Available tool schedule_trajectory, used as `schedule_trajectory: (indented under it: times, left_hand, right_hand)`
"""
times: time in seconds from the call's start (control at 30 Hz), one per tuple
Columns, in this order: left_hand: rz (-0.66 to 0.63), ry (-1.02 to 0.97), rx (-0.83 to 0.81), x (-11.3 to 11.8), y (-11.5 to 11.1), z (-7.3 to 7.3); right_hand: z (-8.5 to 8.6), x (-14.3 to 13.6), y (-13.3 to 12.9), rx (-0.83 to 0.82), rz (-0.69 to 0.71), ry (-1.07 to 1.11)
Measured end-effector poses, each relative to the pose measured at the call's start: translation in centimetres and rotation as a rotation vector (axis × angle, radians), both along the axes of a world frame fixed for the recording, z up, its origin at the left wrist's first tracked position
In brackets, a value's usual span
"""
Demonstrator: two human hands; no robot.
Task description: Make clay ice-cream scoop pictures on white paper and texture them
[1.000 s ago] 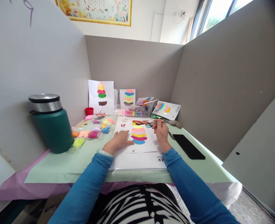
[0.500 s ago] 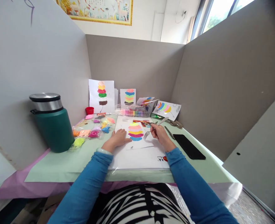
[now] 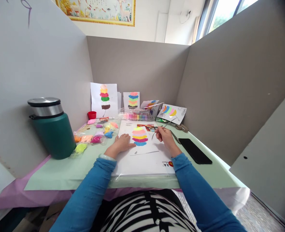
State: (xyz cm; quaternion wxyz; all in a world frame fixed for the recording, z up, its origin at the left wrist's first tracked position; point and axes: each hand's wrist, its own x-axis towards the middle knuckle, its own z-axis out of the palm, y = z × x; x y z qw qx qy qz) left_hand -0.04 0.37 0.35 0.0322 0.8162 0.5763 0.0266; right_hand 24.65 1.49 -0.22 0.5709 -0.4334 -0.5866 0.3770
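Note:
A small white card point(image 3: 136, 150) lies on a larger white sheet point(image 3: 142, 166), carrying stacked bands of coloured clay point(image 3: 139, 136) in yellow, pink, lilac, orange-yellow, magenta and blue. My left hand point(image 3: 122, 143) rests flat at the card's left side, fingers stretched out and thumb by the blue band. To the right of the bands, my right hand point(image 3: 165, 137) is closed around a metal fork point(image 3: 153, 134). The fork's tines point down toward the paper and show nearly edge-on; its handle sticks up past the fingers.
Bagged clay lumps point(image 3: 97, 135) lie left, beside a red cup point(image 3: 92, 115) and a tall green flask point(image 3: 52, 130). Finished clay pictures point(image 3: 132, 100) lean at the back behind a clear pack of clay point(image 3: 137, 115). A black phone point(image 3: 195, 151) lies right. Grey partitions point(image 3: 137, 67) enclose the table.
The fork has turned in my right hand, from showing its tines broadside to nearly edge-on. My left hand stays in place on the paper. The whole view has shifted slightly.

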Motion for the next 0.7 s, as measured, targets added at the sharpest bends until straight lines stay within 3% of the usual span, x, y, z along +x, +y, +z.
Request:
schedule_trajectory:
  times: [0.07,0.3,0.4,0.47,0.57,0.7]
  left_hand:
    - [-0.001,-0.003,0.005,0.0,0.0,-0.1]
    - [-0.003,-0.02,-0.005,-0.1,0.3,-0.4]
    - [-0.004,-0.024,-0.01,-0.1,0.4,-0.5]
    - [-0.004,-0.025,-0.023,-0.1,0.4,-0.4]
    - [-0.02,-0.031,-0.042,0.0,0.0,-0.2]
    - [-0.028,-0.026,-0.042,0.4,-0.7,0.4]
  right_hand:
    - [-0.3,0.2,0.3,-0.004,-0.088,-0.057]
    - [-1.1,0.1,0.7,0.056,-0.353,-0.632]
    - [-1.2,0.1,0.7,0.057,-0.382,-0.782]
    - [-1.2,0.0,0.8,0.056,-0.382,-0.763]
    - [-1.5,-0.4,1.0,0.035,-0.332,-0.508]
    - [-2.0,-1.7,1.0,-0.042,-0.097,-0.286]
